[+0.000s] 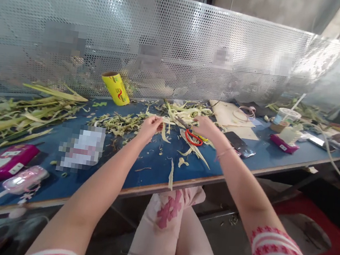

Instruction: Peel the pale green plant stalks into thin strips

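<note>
The left hand has its thumb and fingertips pinched together on a pale plant strip. At its three o'clock, well apart from it, the right hand is curled over the scissors; whether it grips them I cannot tell. Their blades point to about ten o'clock. Loose pale leaves heap at twelve o'clock from the hands on the blue table. From the left hand, green trimmings lie at nine o'clock and a yellow roll stands tilted at ten.
</note>
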`<act>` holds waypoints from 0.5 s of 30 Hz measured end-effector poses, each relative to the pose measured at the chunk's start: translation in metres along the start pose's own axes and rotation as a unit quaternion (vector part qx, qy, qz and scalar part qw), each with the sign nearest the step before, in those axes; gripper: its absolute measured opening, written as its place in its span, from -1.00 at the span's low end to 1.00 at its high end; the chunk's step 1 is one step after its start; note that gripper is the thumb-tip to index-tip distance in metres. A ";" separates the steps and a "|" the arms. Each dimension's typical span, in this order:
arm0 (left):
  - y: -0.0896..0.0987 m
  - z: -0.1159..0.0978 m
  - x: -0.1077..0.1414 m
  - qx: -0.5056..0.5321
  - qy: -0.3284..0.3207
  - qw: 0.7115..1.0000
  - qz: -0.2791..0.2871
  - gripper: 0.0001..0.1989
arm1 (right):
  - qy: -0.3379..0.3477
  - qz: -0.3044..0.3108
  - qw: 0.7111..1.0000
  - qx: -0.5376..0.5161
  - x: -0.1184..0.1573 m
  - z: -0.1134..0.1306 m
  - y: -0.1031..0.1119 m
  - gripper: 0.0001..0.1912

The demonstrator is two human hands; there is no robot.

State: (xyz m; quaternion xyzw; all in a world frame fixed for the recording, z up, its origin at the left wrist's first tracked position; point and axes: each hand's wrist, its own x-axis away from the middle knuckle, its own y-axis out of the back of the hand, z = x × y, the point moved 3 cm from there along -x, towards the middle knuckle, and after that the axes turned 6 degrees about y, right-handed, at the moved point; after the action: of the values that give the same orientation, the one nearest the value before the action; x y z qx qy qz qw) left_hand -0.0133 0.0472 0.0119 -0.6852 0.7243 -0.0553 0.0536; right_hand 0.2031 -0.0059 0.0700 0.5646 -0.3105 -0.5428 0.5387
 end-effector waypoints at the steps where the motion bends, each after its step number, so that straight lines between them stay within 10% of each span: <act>1: 0.000 0.000 0.001 0.005 0.001 1.000 0.002 -0.74 | 0.043 -0.003 0.999 -0.033 -0.009 0.021 -0.006 -0.75; 6: 0.004 -0.001 -0.001 0.027 0.004 1.000 -0.003 -0.71 | 0.106 -0.032 0.990 -0.089 -0.034 0.077 -0.046 -0.53; 15: 0.002 0.005 -0.006 0.065 0.009 0.997 0.048 -0.65 | 0.064 -0.030 0.921 -0.384 -0.033 0.064 -0.084 -0.57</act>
State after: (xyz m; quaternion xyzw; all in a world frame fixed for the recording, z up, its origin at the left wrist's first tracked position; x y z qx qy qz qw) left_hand -0.0141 0.0532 0.0070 -0.6438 0.7519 -0.1058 0.0944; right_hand 0.1155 0.0269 0.0108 0.3570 -0.0257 -0.5989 0.7163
